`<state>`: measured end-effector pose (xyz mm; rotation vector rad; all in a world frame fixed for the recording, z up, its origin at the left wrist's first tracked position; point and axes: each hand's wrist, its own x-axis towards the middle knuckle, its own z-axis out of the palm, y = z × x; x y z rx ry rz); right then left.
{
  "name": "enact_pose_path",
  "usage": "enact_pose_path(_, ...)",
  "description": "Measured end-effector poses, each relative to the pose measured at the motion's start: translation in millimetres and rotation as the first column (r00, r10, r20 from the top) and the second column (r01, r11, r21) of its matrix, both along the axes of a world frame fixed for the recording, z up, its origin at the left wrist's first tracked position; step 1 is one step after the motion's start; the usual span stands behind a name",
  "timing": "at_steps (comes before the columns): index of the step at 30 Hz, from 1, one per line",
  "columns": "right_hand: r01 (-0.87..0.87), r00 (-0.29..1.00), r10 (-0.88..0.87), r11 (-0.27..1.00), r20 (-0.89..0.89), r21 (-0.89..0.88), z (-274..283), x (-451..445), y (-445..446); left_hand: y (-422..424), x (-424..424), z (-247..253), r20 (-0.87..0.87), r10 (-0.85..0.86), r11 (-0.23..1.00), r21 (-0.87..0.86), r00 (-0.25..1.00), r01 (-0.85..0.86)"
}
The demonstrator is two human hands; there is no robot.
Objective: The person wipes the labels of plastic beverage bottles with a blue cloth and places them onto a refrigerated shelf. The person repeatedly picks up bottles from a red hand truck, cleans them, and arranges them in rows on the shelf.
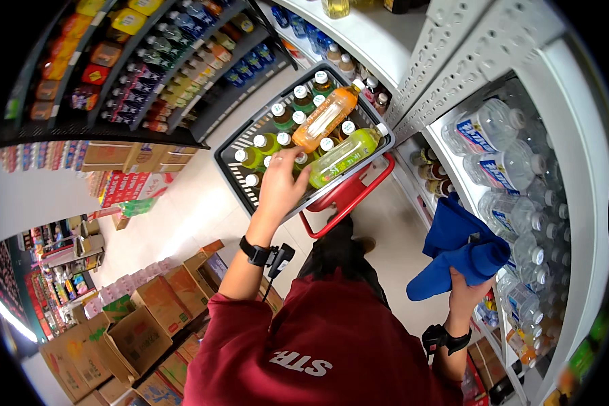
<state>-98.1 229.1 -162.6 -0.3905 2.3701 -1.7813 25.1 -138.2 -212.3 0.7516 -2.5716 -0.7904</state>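
Note:
My left hand (282, 178) reaches over a dark plastic shopping basket (237, 189), close to the lower ends of two bottles lying across the top. One is an orange drink bottle (327, 120); the other is a green drink bottle (346, 158). My fingertips hide what they touch, so a grip cannot be made out. Beneath stand several white-capped bottles (282, 117). At the right, my right hand (468, 290) holds a bunched blue cloth (459, 254) in front of the shelf of clear bottles.
Large clear bottles (502, 167) fill the right-hand white shelf (581, 167). A red tubular rail (358, 203) curves out beside the basket, near my legs. Cardboard boxes (137, 337) are stacked at lower left. A dark drinks shelf (210, 122) stands at upper left.

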Motion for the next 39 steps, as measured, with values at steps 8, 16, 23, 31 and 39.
enact_pose_path(8, 0.006, 0.995, -0.019, 0.990, 0.096, 0.139, 11, -1, -56, 2, -100, -33, -0.036, -0.280, 0.960, -0.019, 0.959, 0.279)
enact_pose_path(16, 0.109, 0.990, -0.120, 0.985, 0.075, 0.137, 30, 1, -68, -3, -145, -46, 0.451, -0.388, 0.892, -0.036, 0.804, 0.451)
enact_pose_path(23, 0.091, 0.990, -0.104, 0.987, 0.092, 0.134, 18, 0, -52, -2, -144, -35, 0.465, -0.401, 0.880, -0.043, 0.789, 0.473)
enact_pose_path(31, -0.041, 0.990, 0.039, 0.999, 0.134, 0.014, 12, -14, -36, 6, -101, -12, 0.411, -0.327, 0.888, -0.175, 0.851, 0.425)
enact_pose_path(39, -0.124, 0.986, 0.130, 0.990, 0.107, -0.060, 22, -17, -46, 1, -41, 25, 0.247, -0.180, 0.946, -0.221, 0.952, 0.236)
